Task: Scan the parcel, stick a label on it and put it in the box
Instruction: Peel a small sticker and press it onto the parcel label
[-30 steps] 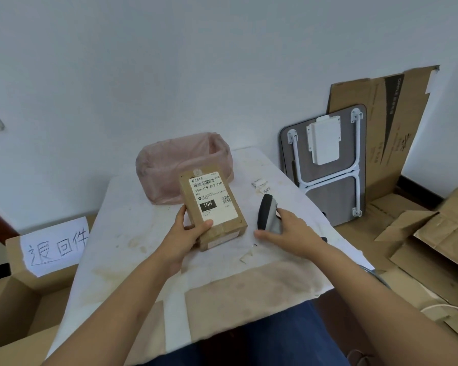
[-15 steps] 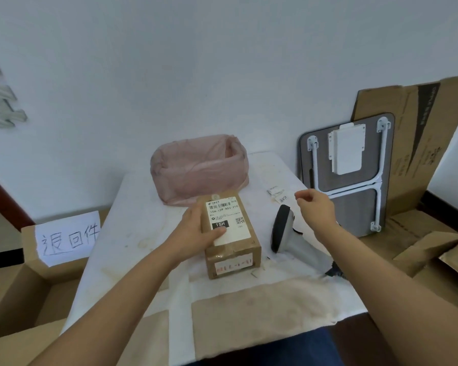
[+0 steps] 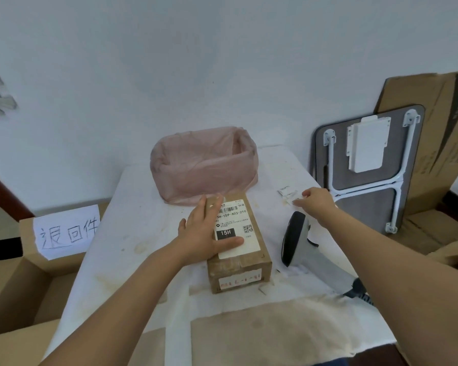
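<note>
Parcel (image 3: 238, 241) now lies flat on the white table (image 3: 132, 233), just in front of the pink-lined bin (image 3: 204, 165), where a second ago you held it tilted up for scanning; your left hand (image 3: 206, 231) rests spread and flat on its top. You have put the scanner (image 3: 296, 241) down just right of it, so the scan looks done. Your right hand (image 3: 315, 199) has moved on to the small paper labels (image 3: 287, 191) near the far edge, fingertips closing on one, though I cannot tell whether it is lifted.

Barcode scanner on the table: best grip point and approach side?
Judging by its pose, grip the grey handle of the barcode scanner from above, on its right side. It lies flat, dark head toward the parcel, cable trailing toward the near edge, so the handle's midsection is exposed.
</note>
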Demonstrator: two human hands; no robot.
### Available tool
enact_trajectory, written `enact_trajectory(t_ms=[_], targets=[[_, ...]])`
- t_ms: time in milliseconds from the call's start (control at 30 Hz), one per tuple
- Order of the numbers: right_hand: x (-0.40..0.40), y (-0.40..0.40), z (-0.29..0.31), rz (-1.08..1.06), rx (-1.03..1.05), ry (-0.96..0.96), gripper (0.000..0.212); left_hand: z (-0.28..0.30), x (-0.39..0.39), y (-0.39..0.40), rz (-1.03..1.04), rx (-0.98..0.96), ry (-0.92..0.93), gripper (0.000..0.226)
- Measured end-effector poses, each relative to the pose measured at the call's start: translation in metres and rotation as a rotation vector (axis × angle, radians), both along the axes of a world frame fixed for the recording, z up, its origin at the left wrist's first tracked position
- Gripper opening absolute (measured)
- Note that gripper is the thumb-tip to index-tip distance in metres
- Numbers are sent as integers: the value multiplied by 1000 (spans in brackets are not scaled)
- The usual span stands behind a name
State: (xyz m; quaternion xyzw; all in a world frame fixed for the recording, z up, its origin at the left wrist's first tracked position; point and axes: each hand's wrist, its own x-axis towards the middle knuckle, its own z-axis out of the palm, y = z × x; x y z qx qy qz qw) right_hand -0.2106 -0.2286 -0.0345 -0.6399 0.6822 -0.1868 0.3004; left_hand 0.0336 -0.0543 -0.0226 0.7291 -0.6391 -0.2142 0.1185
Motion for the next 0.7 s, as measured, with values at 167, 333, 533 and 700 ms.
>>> enact_trajectory(t_ms=[167,333,533,700], targets=[[4,-4,-3,-14,-27,38,35,1,0,-1,0,25,-18,114],[-1,0,-1,-80,-8,-68,12,3,-2,1,8,28,-14,111],[-6,10,13,-176,-67,-414,6,6,-4,4,27,13,-9,110],[3,29,40,-159,-147,-587,7,20,-13,11,20,23,-112,98]])
